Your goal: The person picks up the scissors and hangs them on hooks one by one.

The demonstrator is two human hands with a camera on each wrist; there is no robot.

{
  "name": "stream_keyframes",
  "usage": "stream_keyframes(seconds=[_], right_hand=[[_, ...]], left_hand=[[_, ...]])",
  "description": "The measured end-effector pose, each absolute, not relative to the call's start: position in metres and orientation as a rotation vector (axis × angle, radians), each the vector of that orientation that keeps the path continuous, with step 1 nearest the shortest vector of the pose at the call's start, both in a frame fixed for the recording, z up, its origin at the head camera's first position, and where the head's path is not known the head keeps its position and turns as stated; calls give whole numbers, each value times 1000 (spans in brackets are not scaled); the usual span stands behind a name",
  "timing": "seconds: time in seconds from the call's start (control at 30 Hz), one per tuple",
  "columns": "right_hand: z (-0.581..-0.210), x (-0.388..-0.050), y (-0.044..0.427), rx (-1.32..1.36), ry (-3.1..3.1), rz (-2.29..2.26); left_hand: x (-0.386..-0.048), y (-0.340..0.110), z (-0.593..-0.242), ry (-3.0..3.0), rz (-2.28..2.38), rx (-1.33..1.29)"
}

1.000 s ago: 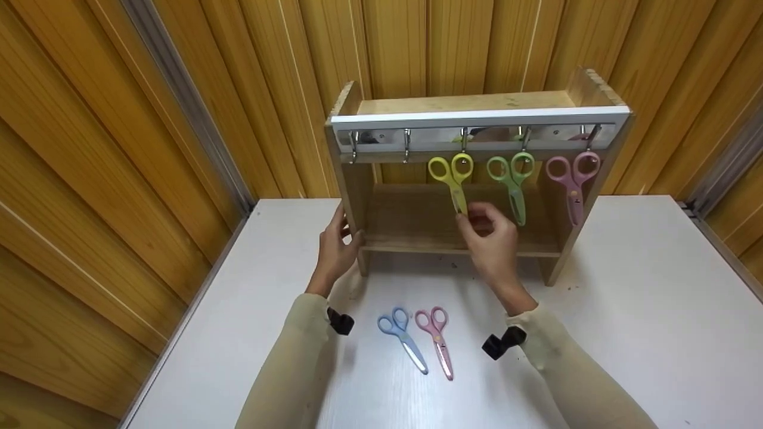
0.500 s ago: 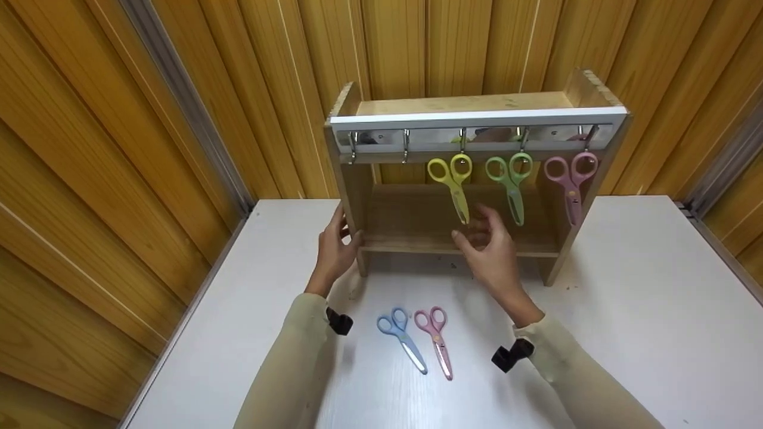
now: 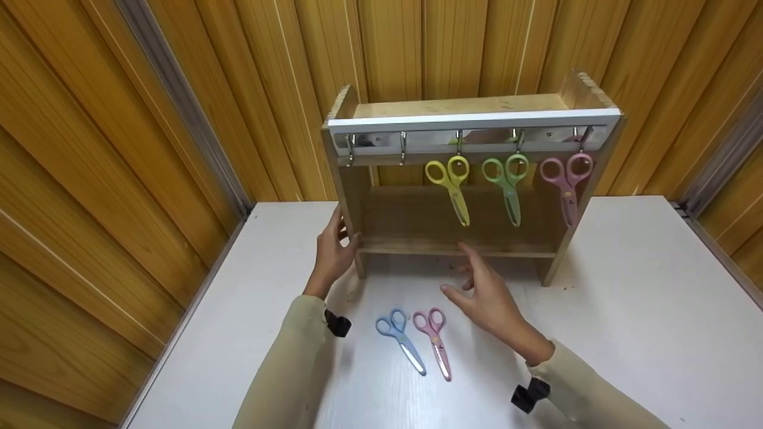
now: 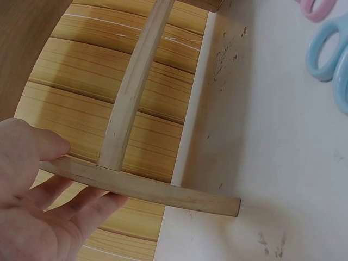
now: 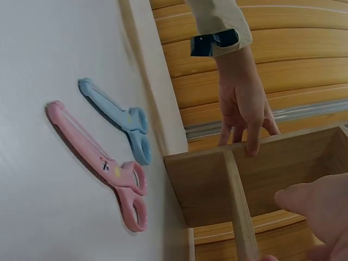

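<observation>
My left hand (image 3: 335, 253) grips the left side panel of the wooden shelf (image 4: 163, 193), thumb on the inner face and fingers on the outer. Empty, my right hand (image 3: 489, 298) is in front of the shelf's lower board with thumb and index finger spread apart. Left of it, pink scissors (image 3: 436, 342) and blue scissors (image 3: 402, 342) lie side by side on the table. Yellow scissors (image 3: 455, 193), green scissors (image 3: 508, 190) and purple-pink scissors (image 3: 567, 187) hang by a handle loop from the shelf's hooks.
A white rail with a hook strip (image 3: 387, 141) runs along the shelf's upper front; its two leftmost hooks hold nothing. The shelf stands on a white table (image 3: 644, 298). Wood-panelled walls (image 3: 393, 47) rise behind and at the sides.
My right hand has let go of the yellow scissors' tip and moved down toward the table, its fingers spreading. The yellow scissors stay hanging; my left hand keeps its grip on the shelf.
</observation>
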State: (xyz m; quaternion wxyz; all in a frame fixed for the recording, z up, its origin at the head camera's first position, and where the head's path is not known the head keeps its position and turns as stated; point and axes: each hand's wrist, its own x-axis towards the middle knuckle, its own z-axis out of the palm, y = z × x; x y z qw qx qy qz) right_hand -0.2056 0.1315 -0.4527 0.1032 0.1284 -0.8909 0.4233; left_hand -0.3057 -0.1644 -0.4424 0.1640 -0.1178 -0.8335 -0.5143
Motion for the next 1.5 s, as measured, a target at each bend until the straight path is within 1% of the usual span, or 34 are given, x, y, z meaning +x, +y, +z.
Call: stream_keyframes(seconds=[0.27,0.5,0.73,0.97,1.27,1.5], right_hand=[[-468,-180,123,451,-2794,1080],[-481,-166,119,502,-2879,934],[-497,-153,118,558,-2913,879],[-507,-148,120,638,-2903,816],[-507,-147,129,558,-2950,759],[-504,-147,141,550,-2933,727]], left_hand=[[-308,-165,-444,-2362,-1421,-367],[-307,-164,-443,-2393,-1431,-316],[-307,-164,-443,-2379,-1462,-324],[-307,-164,-443,-2393,-1460,-310],[-304,-165,-444,-2391,-1453,-344],[-304,-165,-443,-2363,-1445,-359]])
